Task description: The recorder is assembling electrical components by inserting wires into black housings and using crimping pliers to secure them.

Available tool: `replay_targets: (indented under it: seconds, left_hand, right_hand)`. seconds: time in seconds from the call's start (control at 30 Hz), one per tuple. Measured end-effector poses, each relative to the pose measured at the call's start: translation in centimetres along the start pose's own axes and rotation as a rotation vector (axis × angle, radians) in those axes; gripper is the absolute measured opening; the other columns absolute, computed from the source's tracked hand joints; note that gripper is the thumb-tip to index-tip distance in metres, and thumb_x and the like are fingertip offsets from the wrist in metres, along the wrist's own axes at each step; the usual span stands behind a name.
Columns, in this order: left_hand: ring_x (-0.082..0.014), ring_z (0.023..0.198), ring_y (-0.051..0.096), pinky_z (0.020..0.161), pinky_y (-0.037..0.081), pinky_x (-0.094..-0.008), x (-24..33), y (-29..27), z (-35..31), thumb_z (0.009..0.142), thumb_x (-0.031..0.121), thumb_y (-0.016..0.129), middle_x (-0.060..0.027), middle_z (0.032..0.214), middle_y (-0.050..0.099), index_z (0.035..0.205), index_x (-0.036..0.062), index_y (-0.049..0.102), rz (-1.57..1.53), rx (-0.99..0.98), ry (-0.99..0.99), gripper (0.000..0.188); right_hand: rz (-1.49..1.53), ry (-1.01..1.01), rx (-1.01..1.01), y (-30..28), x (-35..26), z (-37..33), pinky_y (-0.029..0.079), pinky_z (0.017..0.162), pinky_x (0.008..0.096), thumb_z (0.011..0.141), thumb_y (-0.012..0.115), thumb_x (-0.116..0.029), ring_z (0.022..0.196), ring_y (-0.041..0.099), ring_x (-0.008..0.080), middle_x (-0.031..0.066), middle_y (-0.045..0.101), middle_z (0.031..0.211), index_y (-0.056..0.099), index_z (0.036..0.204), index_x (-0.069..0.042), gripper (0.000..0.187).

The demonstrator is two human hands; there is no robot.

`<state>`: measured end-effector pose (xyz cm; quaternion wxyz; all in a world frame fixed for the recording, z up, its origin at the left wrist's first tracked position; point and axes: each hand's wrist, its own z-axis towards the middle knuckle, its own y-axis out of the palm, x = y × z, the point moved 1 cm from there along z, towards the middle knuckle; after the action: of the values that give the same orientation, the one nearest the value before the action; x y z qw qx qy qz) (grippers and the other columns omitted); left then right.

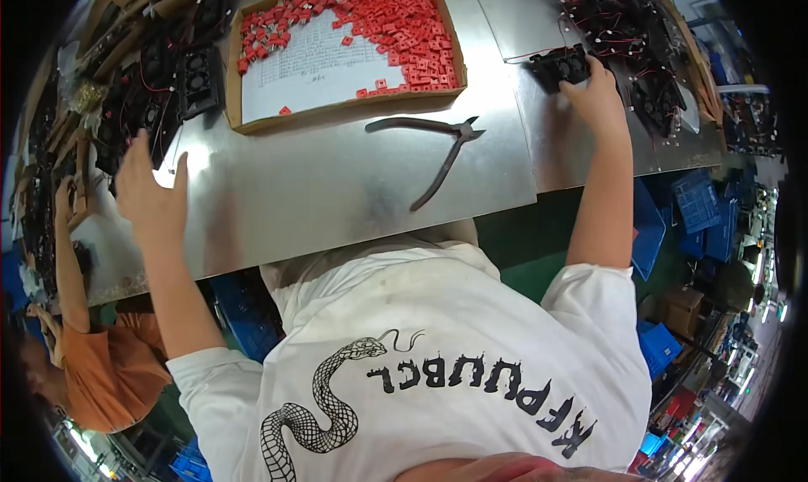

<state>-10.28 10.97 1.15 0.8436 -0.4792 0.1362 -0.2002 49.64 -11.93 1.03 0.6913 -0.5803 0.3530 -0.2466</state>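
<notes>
Where red pieces fill cardboard tray [236, 78], right hand [599, 95] grips black fan [560, 65]

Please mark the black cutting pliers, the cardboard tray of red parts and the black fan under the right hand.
Black cutting pliers [461, 133]: head view, on the pivot joint.
Cardboard tray [233, 86]: head view, on its left wall.
Black fan [559, 66]: head view, on the frame, left of the right hand [599, 95].

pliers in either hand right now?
No. The pliers lie free on the metal table; the right hand is on a black fan, and the left hand is empty.
</notes>
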Motion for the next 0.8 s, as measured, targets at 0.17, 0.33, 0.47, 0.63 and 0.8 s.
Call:
replay_targets:
  seconds: [0.17,0.33,0.47,0.63,0.8]
  left_hand:
    - [-0.0376,0.124,0.057,0.104,0.044,-0.0483,6.8,-0.6,-0.2,0.084,0.029,0.076,-0.0164,0.134,0.062,0.141,0.0098,0.058,-0.252,0.035,0.149,0.063]
    - [-0.0381,0.122,0.058,0.103,0.046,-0.0485,13.1,-2.8,-2.0,0.081,0.023,0.078,-0.0178,0.132,0.062,0.135,0.0072,0.062,-0.485,-0.108,0.24,0.059]
    - [-0.0381,0.126,0.055,0.112,0.04,-0.0477,17.5,-4.9,-4.7,0.085,0.025,0.077,-0.0184,0.133,0.06,0.137,0.0043,0.058,-1.173,-0.489,0.166,0.059]
    - [-0.0357,0.133,0.049,0.113,0.04,-0.0428,23.1,-5.9,-5.6,0.086,0.032,0.08,-0.0236,0.147,0.044,0.156,0.0015,0.022,-1.338,-0.276,0.153,0.096]
    - [-0.0295,0.134,0.047,0.114,0.038,-0.0414,23.0,-6.2,-5.9,0.085,0.041,0.083,-0.0233,0.145,0.042,0.157,0.0025,0.0,-2.113,-0.597,-0.343,0.117]
  right_hand:
    - [0.127,-0.524,-0.244,1.1,1.4,2.5,0.048,0.103,0.0372,0.074,0.081,-0.022,0.123,0.057,0.0329,0.0167,0.038,0.155,0.051,0.15,-0.018,0.081]
    - [0.26,-0.389,-0.399,-0.5,-5.3,-3.0,0.05,0.094,0.0368,0.07,0.082,-0.013,0.105,0.06,0.0272,0.0127,0.052,0.133,0.06,0.13,-0.014,0.064]
    - [0.112,-0.652,0.293,-2.8,-9.1,-9.6,0.049,0.1,0.0444,0.061,0.084,-0.008,0.119,0.055,0.0375,0.0151,0.052,0.133,0.065,0.126,-0.017,0.068]
    - [0.201,-1.138,0.287,-4.1,-15.5,-19.4,0.048,0.094,0.0451,0.06,0.086,-0.008,0.111,0.055,0.0343,0.0122,0.051,0.126,0.067,0.129,-0.022,0.073]
    - [0.549,-1.26,-0.084,-4.0,-18.0,-22.8,0.048,0.093,0.0394,0.06,0.086,-0.012,0.108,0.053,0.0319,0.0093,0.054,0.13,0.062,0.136,-0.016,0.08]
